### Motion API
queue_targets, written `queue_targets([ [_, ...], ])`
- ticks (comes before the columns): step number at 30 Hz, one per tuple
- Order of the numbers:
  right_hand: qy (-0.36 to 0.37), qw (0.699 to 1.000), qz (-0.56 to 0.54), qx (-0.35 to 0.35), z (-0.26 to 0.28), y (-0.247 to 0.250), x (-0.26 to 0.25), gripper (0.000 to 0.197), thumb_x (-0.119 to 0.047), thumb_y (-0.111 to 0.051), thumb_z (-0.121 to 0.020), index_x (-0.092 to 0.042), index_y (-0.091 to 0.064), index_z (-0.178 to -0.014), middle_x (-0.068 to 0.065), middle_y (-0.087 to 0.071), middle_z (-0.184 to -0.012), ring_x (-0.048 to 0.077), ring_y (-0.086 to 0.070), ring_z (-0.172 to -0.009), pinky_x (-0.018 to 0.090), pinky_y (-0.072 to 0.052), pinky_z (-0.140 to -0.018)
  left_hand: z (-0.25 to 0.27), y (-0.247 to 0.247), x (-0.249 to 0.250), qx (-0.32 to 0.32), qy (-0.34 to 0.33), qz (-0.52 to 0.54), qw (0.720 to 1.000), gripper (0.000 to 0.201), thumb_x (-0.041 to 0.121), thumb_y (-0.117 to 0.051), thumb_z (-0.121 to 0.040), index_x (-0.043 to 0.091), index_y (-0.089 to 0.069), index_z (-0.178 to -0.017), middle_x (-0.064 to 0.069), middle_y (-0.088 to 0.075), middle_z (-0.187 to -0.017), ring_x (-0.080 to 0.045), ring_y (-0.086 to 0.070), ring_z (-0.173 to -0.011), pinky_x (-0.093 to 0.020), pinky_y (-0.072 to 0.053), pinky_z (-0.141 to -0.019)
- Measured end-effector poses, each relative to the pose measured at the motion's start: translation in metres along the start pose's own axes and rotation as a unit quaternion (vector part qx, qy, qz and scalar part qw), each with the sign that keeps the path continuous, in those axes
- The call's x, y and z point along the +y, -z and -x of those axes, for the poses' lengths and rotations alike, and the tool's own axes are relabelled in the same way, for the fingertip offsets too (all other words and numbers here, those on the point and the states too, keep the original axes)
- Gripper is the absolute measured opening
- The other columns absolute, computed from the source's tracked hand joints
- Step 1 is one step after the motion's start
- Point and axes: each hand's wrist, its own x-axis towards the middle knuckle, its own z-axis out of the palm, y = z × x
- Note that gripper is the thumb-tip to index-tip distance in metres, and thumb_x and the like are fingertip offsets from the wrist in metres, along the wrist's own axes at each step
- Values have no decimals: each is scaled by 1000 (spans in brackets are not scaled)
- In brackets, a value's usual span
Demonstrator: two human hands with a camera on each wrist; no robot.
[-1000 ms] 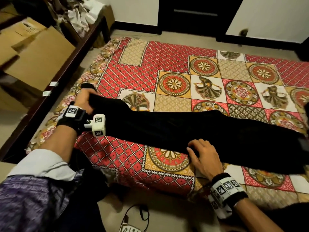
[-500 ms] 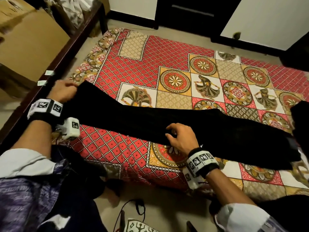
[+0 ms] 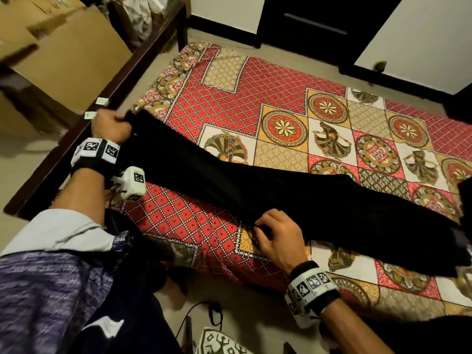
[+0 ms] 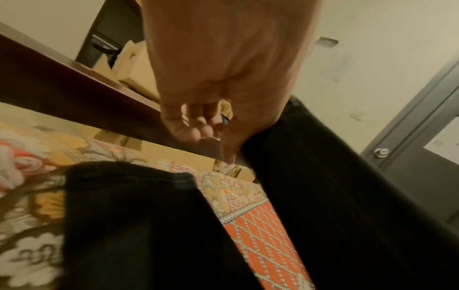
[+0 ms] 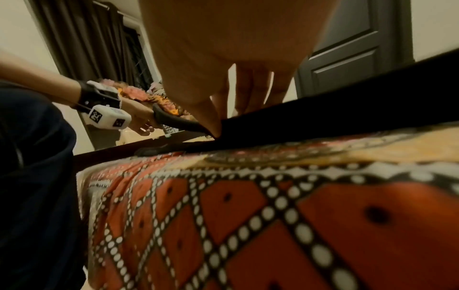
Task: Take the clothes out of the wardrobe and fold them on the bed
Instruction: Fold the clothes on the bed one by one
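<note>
A long black garment lies stretched across the patterned bed cover from near left to far right. My left hand grips its left end, lifted a little off the bed; in the left wrist view the left hand has curled fingers and the black garment hangs from it. My right hand pinches the garment's near edge at about mid-length; in the right wrist view the thumb of the right hand presses on the black garment.
A dark wooden bed frame rail runs along the left, with cardboard boxes behind it. A dark door stands at the back. Cables lie on the floor by my knees.
My left hand has lifted the garment's end up and outward to the left. My right hand slid left along the near edge and now pinches it.
</note>
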Motion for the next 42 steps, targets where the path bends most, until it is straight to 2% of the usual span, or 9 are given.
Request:
queue_targets([
  [3, -24, 999, 7, -46, -2, -5, -5, 20, -41, -63, -93, -24, -73, -93, -13, -64, -97, 6, -58, -87, 27, -51, -78, 8, 0, -11, -136, 152, 72, 976, 15, 7, -59, -95, -5, -63, -88, -24, -59, -67, -32, -60, -56, -33, -54, -43],
  [7, -88, 994, -57, 34, -30, 8, -9, 18, -35, -61, -92, -27, -75, -101, -14, -74, -98, 6, -67, -84, 28, -56, -78, 17, 9, -8, -180, 237, 137, 945, 24, 24, -42, -93, 5, -52, -83, -15, -58, -75, -30, -56, -63, -36, -51, -60],
  [13, -102, 993, 11, -63, -114, 18, 19, 42, -33, -60, -92, -24, -64, -133, 5, -69, -129, 29, -60, -123, 45, -46, -105, 10, 6, 1, -149, 186, 77, 968, 50, 27, -82, -81, 14, -50, -117, -12, -62, -103, -29, -64, -79, -40, -56, -82],
  [17, -102, 975, 13, -196, -140, 7, 26, 35, -39, -63, -96, -27, -65, -129, 3, -70, -129, 29, -60, -125, 49, -35, -113, 7, -2, 14, -168, 152, 7, 974, 26, 20, -73, -91, 1, -56, -95, -18, -67, -78, -21, -62, -47, -32, -50, -54],
  [21, -135, 973, -153, -111, -149, 12, 36, 6, -30, -71, -91, -29, -69, -96, -3, -74, -101, 21, -69, -101, 44, -53, -99, -25, 0, 6, -143, 116, 81, 980, 57, 31, -85, -77, -3, -65, -118, -11, -68, -112, -22, -64, -93, -33, -48, -78],
  [24, -134, 972, -184, -60, -164, 27, 39, 11, -29, -70, -93, -31, -63, -85, -9, -70, -87, 19, -68, -90, 35, -53, -85, -29, -6, 1, -91, 75, 89, 989, 41, 31, -79, -82, 0, -69, -107, -9, -66, -102, -18, -59, -94, -32, -47, -79],
  [30, -87, 984, 29, -154, -187, 2, 39, 28, -34, -61, -97, -22, -69, -121, 8, -69, -122, 31, -62, -115, 47, -42, -106, -6, -26, -8, -80, 60, -63, 993, 49, 34, -72, -93, -4, -64, -123, -23, -64, -128, -40, -61, -117, -37, -44, -88],
  [37, -70, 993, 95, 13, -125, -8, 24, 49, -32, -61, -89, -19, -58, -136, 13, -54, -140, 33, -48, -131, 51, -32, -111, -61, -33, -61, -178, 122, -110, 970, 114, 48, -93, -44, 7, -48, -140, -18, -64, -127, -39, -66, -103, -47, -57, -92],
  [42, -28, 996, 62, -51, -51, -10, 7, 62, -57, -46, -97, -24, -47, -150, 9, -37, -161, 26, -33, -148, 51, -27, -118, -22, -11, -6, -155, 60, -80, 983, 31, 20, -72, -91, -4, -65, -110, -19, -64, -98, -29, -58, -70, -32, -44, -64],
])
